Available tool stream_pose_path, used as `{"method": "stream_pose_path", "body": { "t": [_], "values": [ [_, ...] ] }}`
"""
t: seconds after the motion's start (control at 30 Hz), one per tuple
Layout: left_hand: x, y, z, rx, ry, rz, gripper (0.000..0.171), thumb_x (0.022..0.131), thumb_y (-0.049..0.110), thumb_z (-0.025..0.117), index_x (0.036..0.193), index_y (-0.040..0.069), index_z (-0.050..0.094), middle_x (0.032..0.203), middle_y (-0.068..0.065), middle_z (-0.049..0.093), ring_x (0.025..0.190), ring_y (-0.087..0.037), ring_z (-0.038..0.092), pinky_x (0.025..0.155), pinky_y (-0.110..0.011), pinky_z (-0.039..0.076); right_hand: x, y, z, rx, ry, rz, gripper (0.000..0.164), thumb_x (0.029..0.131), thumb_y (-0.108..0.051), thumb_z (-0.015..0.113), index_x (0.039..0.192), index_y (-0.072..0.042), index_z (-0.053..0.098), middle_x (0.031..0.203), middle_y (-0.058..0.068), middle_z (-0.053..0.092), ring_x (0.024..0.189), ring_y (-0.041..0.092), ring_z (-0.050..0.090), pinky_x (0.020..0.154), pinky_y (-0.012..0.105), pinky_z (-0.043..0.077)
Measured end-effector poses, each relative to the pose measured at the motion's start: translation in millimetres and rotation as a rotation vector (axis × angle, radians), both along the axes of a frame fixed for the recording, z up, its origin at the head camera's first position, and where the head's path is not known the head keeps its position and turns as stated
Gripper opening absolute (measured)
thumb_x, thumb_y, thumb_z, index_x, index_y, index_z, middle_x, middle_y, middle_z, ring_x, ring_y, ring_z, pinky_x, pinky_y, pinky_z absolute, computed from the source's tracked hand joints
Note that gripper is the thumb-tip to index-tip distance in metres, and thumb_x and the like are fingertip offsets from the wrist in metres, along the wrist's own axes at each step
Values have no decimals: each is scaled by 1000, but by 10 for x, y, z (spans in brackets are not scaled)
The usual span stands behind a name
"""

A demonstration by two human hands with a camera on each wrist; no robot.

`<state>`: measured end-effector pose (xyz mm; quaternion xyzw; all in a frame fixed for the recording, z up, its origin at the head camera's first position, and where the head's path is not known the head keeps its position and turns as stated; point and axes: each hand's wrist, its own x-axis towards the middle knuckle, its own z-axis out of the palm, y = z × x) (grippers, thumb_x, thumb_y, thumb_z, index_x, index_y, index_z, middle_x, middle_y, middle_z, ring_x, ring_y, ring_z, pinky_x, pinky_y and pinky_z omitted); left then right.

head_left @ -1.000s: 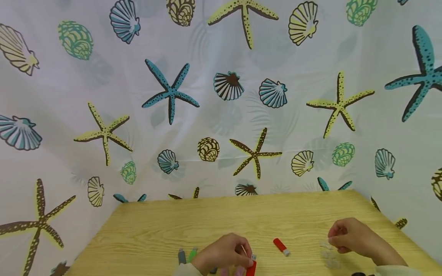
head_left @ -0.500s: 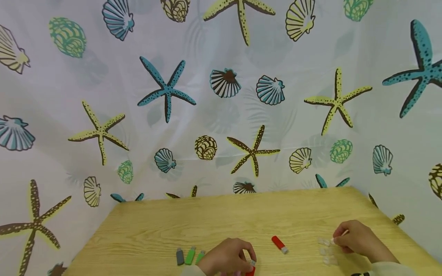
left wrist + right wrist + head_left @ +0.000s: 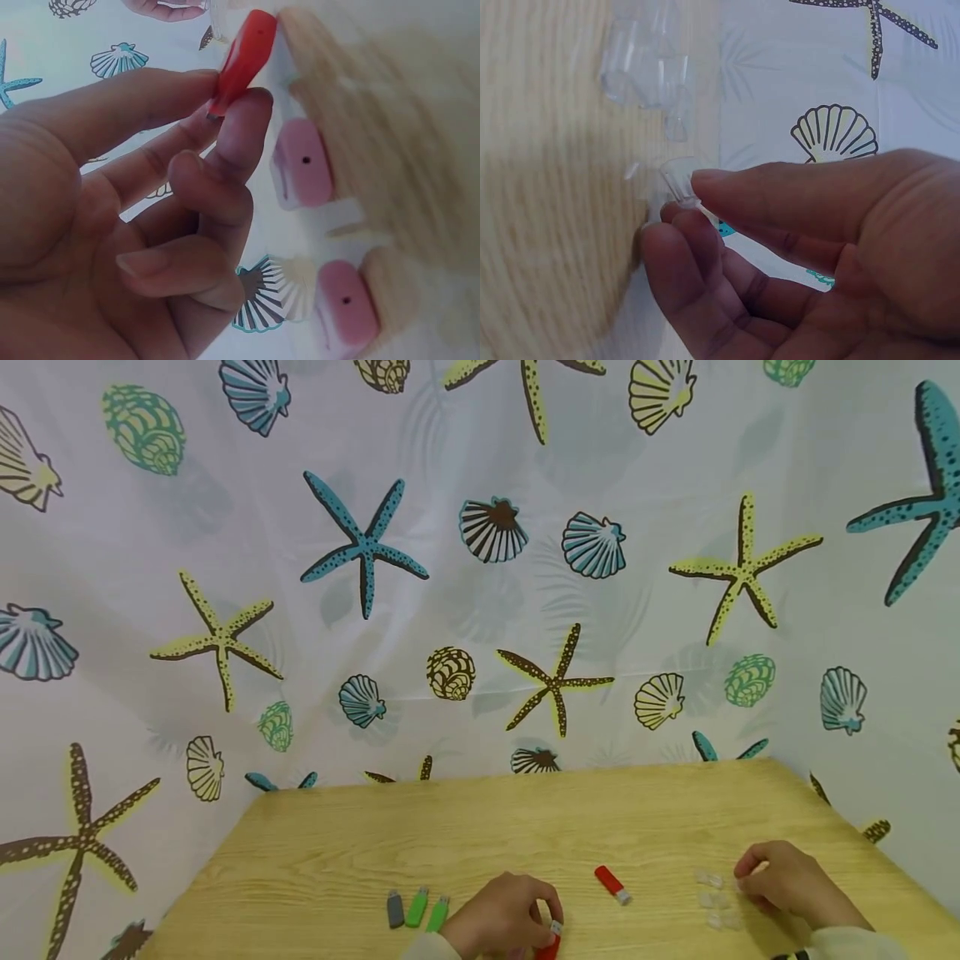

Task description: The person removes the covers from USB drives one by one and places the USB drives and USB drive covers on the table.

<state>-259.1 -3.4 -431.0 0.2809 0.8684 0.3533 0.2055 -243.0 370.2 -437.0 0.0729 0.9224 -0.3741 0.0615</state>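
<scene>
My left hand [image 3: 506, 914] pinches a red USB stick [image 3: 247, 56] between thumb and index finger, the other fingers curled loosely. In the head view that stick's metal plug points up and away from the fingers. Two pink USB sticks [image 3: 304, 161] stand out near this hand in the left wrist view. My right hand [image 3: 791, 885] pinches a small clear plastic cap [image 3: 679, 180] between thumb and fingertips, low over the table. Just left of it lie several more clear caps [image 3: 712, 900]; their edges are hard to make out.
A second red USB stick [image 3: 612, 885] lies between the hands. Left of the left hand are a grey USB stick [image 3: 395, 908] and two green USB sticks [image 3: 417, 907] in a row. A shell-patterned curtain [image 3: 480, 568] hangs behind the wooden table [image 3: 480, 827].
My right hand has drawn back rightward from the clear caps. The left hand has shifted slightly right with the red USB stick, uncovering a green one. The head view has moved a little.
</scene>
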Motion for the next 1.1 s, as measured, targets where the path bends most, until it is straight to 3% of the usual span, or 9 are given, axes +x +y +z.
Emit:
{"method": "stream_pose_path", "body": {
  "t": [0.1,0.33,0.57,1.1],
  "values": [
    [2,-7,-13,-2,-20,-2,12,85,4,70,87,16,70,69,5,65,54,-13,59,59,-25,49,3,11,-18,-1,-14,-3,5,85,-5,64,88,-1,64,62,5,58,53,18,53,58,34,44],
    [-13,-33,-5,-18,22,26,12,83,5,72,84,17,68,66,5,62,51,-12,58,66,-24,48,7,16,-9,-30,12,0,6,86,-4,64,89,2,64,65,6,58,56,18,53,57,34,45],
    [-2,-72,3,-4,17,38,12,81,3,72,81,14,67,59,3,60,44,-13,55,61,-21,46,17,-4,0,-66,15,4,7,87,-2,63,90,4,63,64,6,57,55,17,52,57,34,46],
    [12,-24,-42,-8,-9,65,6,83,8,74,84,8,68,62,3,61,44,-12,52,58,-23,47,-21,25,-84,-41,17,16,10,87,-7,67,88,3,64,73,4,60,62,17,56,59,33,50]
  ]
}}
